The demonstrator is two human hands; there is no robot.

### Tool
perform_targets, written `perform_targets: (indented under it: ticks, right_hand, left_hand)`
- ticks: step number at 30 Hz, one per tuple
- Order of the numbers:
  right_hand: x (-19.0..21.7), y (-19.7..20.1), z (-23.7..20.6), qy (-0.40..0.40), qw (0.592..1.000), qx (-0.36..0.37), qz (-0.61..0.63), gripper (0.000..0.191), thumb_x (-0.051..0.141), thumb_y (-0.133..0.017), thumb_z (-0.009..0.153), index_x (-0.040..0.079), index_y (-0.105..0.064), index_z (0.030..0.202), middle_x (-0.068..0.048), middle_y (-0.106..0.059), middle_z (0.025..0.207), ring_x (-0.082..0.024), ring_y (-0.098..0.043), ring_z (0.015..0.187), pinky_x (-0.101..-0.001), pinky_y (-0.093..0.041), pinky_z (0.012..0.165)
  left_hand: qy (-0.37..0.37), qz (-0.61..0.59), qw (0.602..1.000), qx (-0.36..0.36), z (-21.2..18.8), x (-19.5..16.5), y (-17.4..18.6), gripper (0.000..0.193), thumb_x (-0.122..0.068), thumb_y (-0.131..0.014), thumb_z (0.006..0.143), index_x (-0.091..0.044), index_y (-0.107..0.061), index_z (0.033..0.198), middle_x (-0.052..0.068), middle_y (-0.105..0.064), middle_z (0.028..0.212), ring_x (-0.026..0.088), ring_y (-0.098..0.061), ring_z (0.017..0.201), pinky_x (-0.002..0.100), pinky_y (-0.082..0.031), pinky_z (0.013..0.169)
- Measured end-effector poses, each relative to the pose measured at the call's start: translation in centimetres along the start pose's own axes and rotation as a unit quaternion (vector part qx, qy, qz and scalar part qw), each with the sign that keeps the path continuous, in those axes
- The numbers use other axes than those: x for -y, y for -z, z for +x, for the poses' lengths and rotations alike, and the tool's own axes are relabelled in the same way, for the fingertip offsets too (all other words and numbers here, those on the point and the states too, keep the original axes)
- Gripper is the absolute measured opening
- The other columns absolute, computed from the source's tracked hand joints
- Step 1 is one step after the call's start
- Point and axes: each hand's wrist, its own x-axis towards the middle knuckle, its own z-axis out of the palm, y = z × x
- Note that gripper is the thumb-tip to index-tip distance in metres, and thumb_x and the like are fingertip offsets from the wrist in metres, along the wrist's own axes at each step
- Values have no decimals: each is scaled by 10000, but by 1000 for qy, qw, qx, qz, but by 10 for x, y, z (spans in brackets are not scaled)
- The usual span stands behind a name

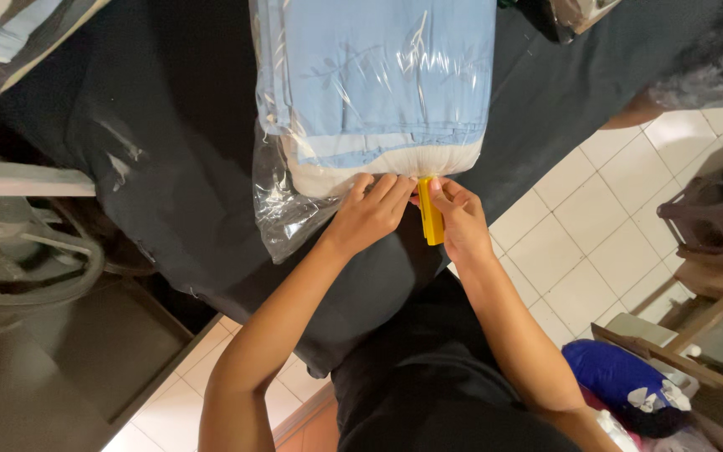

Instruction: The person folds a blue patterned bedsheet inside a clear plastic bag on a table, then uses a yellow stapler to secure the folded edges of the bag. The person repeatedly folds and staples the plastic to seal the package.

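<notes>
At the centre of the frame, I am pinching the clear plastic bag (294, 201) of folded blue bedding (378, 75) closed with my left hand (370, 213), its grip shut on the bag's mouth. My right hand (462, 222) is gripping the yellow sealing clip (431, 219). I am judging that keeping the plastic flat and taut on the black-covered desk (169, 125) is what makes a clean seal.

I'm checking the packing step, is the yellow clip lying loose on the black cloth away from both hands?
No, the yellow clip is pinched by the right hand at the clear bag's edge, beside the left hand.

Dim room, glare on plastic bag (294, 201)
</notes>
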Motion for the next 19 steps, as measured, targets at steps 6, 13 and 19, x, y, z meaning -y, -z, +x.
perform_targets:
  ticks: [6,13,19]
  right_hand:
    - [5,10,-6,-28,998,52,-5,430,314,-522,1062,-50,-614,1272,-118,-710,1165,-160,-674,1085,-298,-530,941]
    - [-7,4,-9,-4,996,66,58,431,301,-513,1095,-53,-582,1332,-78,-679,1191,-123,-630,1096,-281,-498,955]
    - [-12,8,-4,-4,994,67,82,381,268,-546,1093,-40,-606,1309,-75,-690,1151,-124,-650,1030,-295,-516,919]
  left_hand:
    - [25,15,999,16,4,-3,-4,119,-183,-674,917,-146,-671,1029,-51,-518,947,98,-530,917,301,-379,881]
    - [42,13,998,37,3,-7,0,58,-194,-666,959,-155,-668,1003,-58,-523,960,95,-532,952,309,-384,929]
    - [64,33,996,52,-3,-15,0,222,-195,-663,941,-128,-713,1146,-58,-589,1097,83,-552,1072,321,-366,942]
